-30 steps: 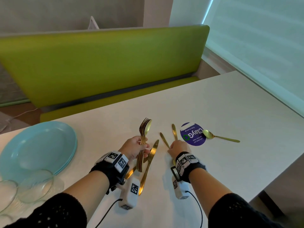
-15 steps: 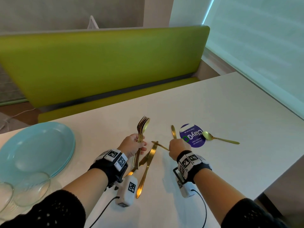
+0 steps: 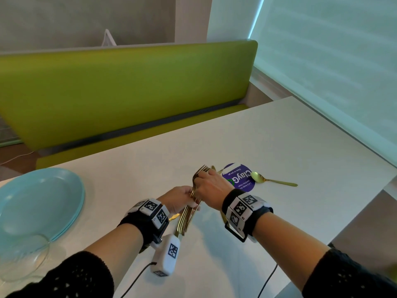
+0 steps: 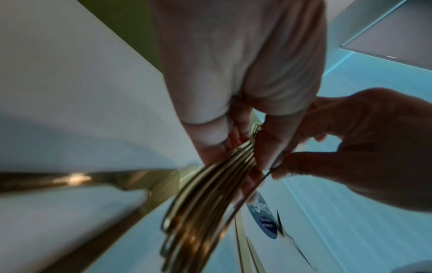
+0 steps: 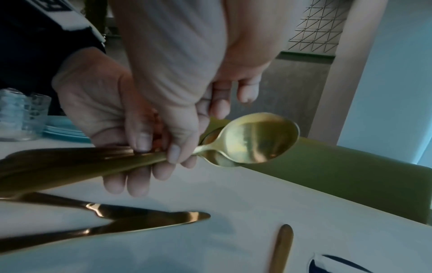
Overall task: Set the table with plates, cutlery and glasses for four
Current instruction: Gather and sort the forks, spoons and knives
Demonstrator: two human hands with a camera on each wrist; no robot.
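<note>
The left hand (image 3: 179, 198) grips a bundle of gold cutlery (image 3: 189, 214) by the handles, fingers and thumb curled round it above the white table (image 3: 279, 147); fork tines fan out at the bundle's far end in the head view, and the right wrist view shows spoon bowls (image 5: 252, 140) in the same bundle. The right hand (image 3: 211, 187) has its thumb and fingers closed on the bundle just beyond the left hand's hold, near the heads of the cutlery; which piece it pinches cannot be told. Under the hands, two gold knives (image 5: 131, 219) lie crossed on the table, and a further gold handle (image 5: 281, 247) lies apart from them, next to a round purple sticker (image 3: 238, 176) on the tabletop. A single gold spoon (image 3: 270, 179) lies on the table just right of the sticker, its bowl touching the sticker's edge. At the table's left end sits a stack of light blue plates (image 3: 36, 203), with clear glasses (image 3: 23, 259) just in front of it at the near edge. A green bench (image 3: 120, 89) runs along the table's far side.
</note>
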